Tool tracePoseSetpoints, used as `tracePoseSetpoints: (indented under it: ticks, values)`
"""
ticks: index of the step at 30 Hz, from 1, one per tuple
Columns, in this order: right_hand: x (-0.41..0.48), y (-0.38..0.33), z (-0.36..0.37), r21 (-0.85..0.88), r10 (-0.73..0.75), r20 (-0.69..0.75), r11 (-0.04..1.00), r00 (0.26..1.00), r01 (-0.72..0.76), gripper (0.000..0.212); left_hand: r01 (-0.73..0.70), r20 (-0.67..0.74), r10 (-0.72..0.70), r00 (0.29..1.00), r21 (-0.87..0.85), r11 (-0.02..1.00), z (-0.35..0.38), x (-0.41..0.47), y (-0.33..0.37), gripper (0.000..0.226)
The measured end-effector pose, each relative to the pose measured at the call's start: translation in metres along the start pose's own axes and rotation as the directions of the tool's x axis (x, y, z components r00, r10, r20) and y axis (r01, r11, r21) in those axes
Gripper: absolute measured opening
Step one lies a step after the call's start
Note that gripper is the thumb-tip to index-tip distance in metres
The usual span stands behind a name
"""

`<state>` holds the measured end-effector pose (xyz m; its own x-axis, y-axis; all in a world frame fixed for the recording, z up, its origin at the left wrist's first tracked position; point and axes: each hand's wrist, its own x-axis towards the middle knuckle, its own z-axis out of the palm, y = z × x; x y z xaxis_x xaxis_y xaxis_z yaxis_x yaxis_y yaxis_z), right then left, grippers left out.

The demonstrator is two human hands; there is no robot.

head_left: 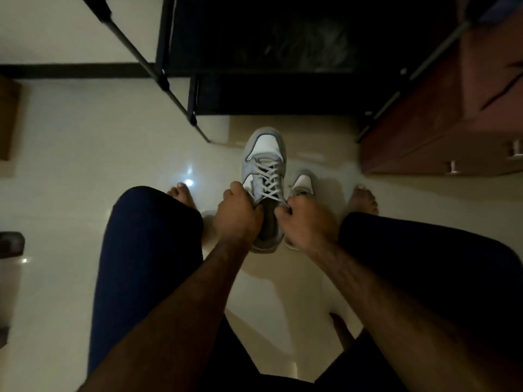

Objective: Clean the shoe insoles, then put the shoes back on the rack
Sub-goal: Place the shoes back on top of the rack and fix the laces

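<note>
A grey and white laced sneaker [264, 165] is held above the floor, toe pointing away from me. My left hand [236, 215] grips the left edge of its opening. My right hand [304, 219] pinches the right edge near the lace ends. The dark inside of the shoe shows between my hands; I cannot make out the insole. The second sneaker [304, 183] lies on the floor just right of the first, mostly hidden behind my right hand. The dark shoe rack [181, 103] stands beyond the shoes, its shelves in shadow.
A reddish-brown wooden cabinet [441, 131] with metal handles stands at the right. My knees flank the shoes and my bare feet rest on the glossy pale tile floor [85, 154]. A brown object [8, 117] sits at the far left edge.
</note>
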<state>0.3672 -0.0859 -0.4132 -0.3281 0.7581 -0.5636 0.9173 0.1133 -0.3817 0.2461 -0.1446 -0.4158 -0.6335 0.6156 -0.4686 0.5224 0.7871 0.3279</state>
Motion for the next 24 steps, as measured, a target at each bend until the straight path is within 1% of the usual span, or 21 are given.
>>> tracePoseSetpoints:
  ticks: [3, 6, 9, 11, 13, 16, 19, 20, 22, 24]
  values:
    - [-0.030, 0.001, -0.041, -0.023, -0.073, -0.125, 0.997, 0.989, 0.070, 0.031, -0.059, -0.035, 0.057, 0.998, -0.061, 0.996, -0.024, -0.023, 0.027, 0.035]
    - [-0.053, 0.004, -0.082, -0.046, -0.137, -0.236, 0.990, 0.962, 0.130, 0.032, -0.140, -0.094, 0.127, 0.987, -0.149, 0.979, -0.048, -0.048, 0.049, 0.034]
    - [-0.071, 0.001, -0.119, -0.038, -0.195, -0.345, 0.980, 0.918, 0.193, 0.038, -0.258, -0.170, 0.225, 0.959, -0.205, 0.944, -0.078, -0.066, 0.068, 0.034]
    - [-0.080, -0.003, -0.138, -0.028, -0.225, -0.426, 0.971, 0.876, 0.236, 0.042, -0.344, -0.199, 0.297, 0.934, -0.275, 0.898, -0.100, -0.073, 0.079, 0.034]
    - [-0.089, -0.007, -0.160, 0.014, -0.234, -0.543, 0.958, 0.807, 0.288, 0.042, -0.451, -0.228, 0.393, 0.891, -0.328, 0.830, -0.131, -0.077, 0.091, 0.028]
    - [-0.106, -0.023, -0.199, 0.013, -0.264, -0.707, 0.923, 0.656, 0.386, 0.039, -0.592, -0.285, 0.521, 0.805, -0.317, 0.741, -0.189, -0.080, 0.109, 0.022]
    - [-0.119, -0.046, -0.246, -0.018, -0.296, -0.812, 0.875, 0.504, 0.484, 0.035, -0.708, -0.340, 0.622, 0.706, -0.311, 0.634, -0.246, -0.085, 0.135, 0.023]
    - [-0.119, -0.054, -0.262, -0.039, -0.297, -0.833, 0.873, 0.467, 0.487, 0.034, -0.733, -0.356, 0.641, 0.680, -0.298, 0.612, -0.262, -0.083, 0.147, 0.023]
    - [-0.114, -0.072, -0.295, -0.081, -0.278, -0.871, 0.895, 0.406, 0.438, 0.033, -0.769, -0.382, 0.670, 0.636, -0.243, 0.591, -0.291, -0.075, 0.174, 0.023]
    - [-0.102, -0.090, -0.325, -0.104, -0.243, -0.893, 0.930, 0.378, 0.352, 0.034, -0.781, -0.379, 0.687, 0.620, -0.211, 0.588, -0.314, -0.059, 0.203, 0.023]
